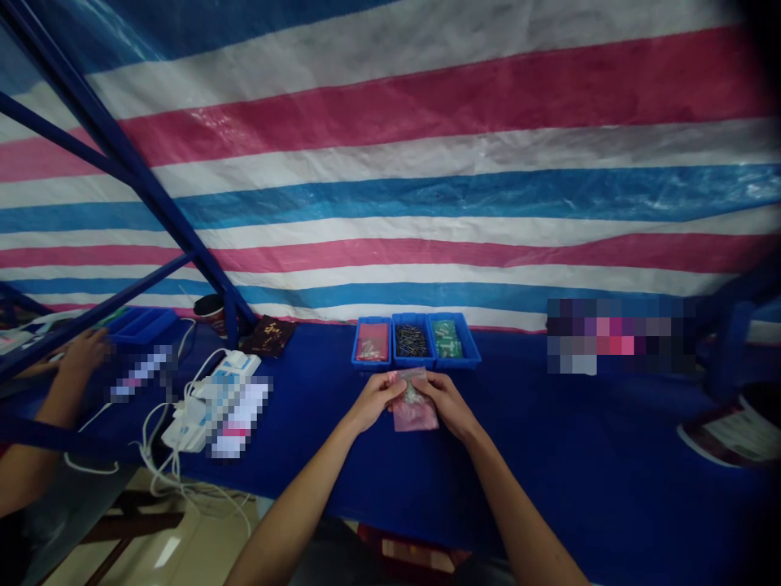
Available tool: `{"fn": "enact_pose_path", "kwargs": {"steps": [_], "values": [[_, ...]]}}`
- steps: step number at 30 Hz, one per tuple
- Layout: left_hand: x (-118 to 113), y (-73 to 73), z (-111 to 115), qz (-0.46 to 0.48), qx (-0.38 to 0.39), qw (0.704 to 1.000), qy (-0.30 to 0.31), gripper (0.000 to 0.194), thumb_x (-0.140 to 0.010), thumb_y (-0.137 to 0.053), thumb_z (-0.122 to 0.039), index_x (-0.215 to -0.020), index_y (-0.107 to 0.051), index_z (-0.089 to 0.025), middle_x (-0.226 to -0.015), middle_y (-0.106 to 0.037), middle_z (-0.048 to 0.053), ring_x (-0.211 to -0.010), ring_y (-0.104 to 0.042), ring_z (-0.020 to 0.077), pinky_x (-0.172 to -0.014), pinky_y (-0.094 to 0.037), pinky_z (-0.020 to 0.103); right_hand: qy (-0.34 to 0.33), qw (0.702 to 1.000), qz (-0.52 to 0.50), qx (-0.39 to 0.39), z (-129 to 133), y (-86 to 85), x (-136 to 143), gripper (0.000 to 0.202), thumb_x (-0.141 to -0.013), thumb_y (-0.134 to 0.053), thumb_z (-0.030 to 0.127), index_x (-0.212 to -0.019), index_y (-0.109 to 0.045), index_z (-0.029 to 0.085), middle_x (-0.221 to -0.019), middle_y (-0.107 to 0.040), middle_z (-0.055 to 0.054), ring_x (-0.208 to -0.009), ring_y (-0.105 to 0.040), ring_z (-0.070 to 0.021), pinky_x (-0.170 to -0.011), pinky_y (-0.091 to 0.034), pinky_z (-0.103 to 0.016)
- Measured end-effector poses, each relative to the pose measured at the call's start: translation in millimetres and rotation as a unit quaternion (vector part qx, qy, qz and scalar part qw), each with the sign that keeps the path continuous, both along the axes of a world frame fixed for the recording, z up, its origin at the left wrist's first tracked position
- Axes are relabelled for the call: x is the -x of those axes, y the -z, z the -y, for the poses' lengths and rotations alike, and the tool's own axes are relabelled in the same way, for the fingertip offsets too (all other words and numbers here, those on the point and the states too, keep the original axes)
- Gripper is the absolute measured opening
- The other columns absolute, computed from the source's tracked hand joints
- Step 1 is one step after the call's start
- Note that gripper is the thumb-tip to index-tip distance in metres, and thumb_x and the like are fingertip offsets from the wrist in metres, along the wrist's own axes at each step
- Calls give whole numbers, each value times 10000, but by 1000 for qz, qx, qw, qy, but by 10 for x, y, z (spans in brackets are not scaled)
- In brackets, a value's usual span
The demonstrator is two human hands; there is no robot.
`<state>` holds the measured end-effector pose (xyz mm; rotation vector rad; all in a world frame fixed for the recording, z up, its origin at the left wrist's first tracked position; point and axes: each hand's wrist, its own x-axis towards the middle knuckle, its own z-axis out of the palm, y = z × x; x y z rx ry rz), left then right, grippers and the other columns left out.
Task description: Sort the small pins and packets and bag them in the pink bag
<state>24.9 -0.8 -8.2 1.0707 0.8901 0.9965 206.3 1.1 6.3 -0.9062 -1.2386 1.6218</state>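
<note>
A pink see-through plastic bag (416, 413) with small pale pieces inside is held above the blue table, close to the front of the bins. My left hand (373, 402) pinches its upper left edge between thumb and fingers. On the opposite side my right hand (450, 404) grips the bag's upper right edge. Just beyond the hands stand three blue bins side by side. The left bin (354, 358) holds pink bags, the middle bin (399, 363) dark screw-like metal pieces, and the right bin (474, 358) green items with pale parts.
White power strips (194, 423) with tangled cables lie on the table (317, 407) at left, near a dark packet (269, 335). A blue metal frame (152, 199) slants there. Another person's arm (54, 415) is beyond it. A round tub (735, 427) stands at right.
</note>
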Motion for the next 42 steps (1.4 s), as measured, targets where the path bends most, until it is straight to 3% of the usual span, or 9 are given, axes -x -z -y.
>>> {"fn": "enact_pose_path", "kwargs": {"steps": [10, 15, 19, 24, 29, 36, 42], "values": [[15, 20, 4, -14, -5, 999, 28, 450, -784, -738, -527, -729, -604, -101, -590, -492, -33, -469, -380, 51, -460, -242, 200, -13, 999, -14, -47, 8, 66, 8, 310, -838, -720, 452, -873, -735, 144, -772, -689, -25, -662, -592, -158, -660, -452, -276], [19, 39, 0, -4, -11, 1000, 1, 408, -788, -752, -470, -687, -599, -105, -566, -460, -40, -486, -364, 55, -480, -242, 203, -34, 999, -18, -26, -5, 60, 24, 353, -846, -701, 481, -963, -741, 150, -824, -708, -41, -706, -617, -181, -717, -477, -310], [-4, 47, -7, 20, -5, 999, -25, 360, -790, -758, -444, -758, -643, -104, -604, -501, -24, -515, -404, 67, -524, -298, 208, -50, 999, -8, -16, 3, 1, 25, 413, -843, -697, 501, -1048, -738, 145, -881, -721, -62, -781, -632, -203, -755, -483, -319], [-13, 43, -11, 8, -2, 1000, -10, 412, -798, -731, -505, -790, -661, -100, -595, -507, -20, -503, -415, 70, -510, -305, 207, -45, 999, 0, -26, 13, -19, 1, 397, -804, -731, 509, -908, -753, 127, -770, -702, -48, -676, -600, -176, -664, -466, -289], [7, -5, 12, -43, -22, 998, 36, 417, -767, -765, -490, -807, -669, -86, -604, -522, -18, -504, -404, 64, -494, -293, 197, -51, 998, -18, -15, 13, 11, 2, 400, -796, -742, 508, -908, -751, 125, -781, -700, -53, -663, -607, -179, -659, -473, -297], [6, -12, 17, -54, -21, 998, 14, 444, -767, -754, -508, -899, -683, -90, -599, -522, -18, -493, -381, 67, -490, -285, 203, -60, 998, -14, -3, 2, 10, -8, 443, -835, -694, 537, -1017, -732, 135, -823, -701, -53, -740, -618, -188, -709, -463, -284], [10, 68, -6, -68, -32, 997, -8, 483, -797, -711, -552, -928, -695, -88, -670, -598, 12, -535, -462, 84, -527, -348, 201, -67, 997, 8, -31, -11, 9, -47, 402, -797, -734, 530, -859, -724, 134, -750, -664, -18, -630, -533, -136, -627, -390, -247]]}}
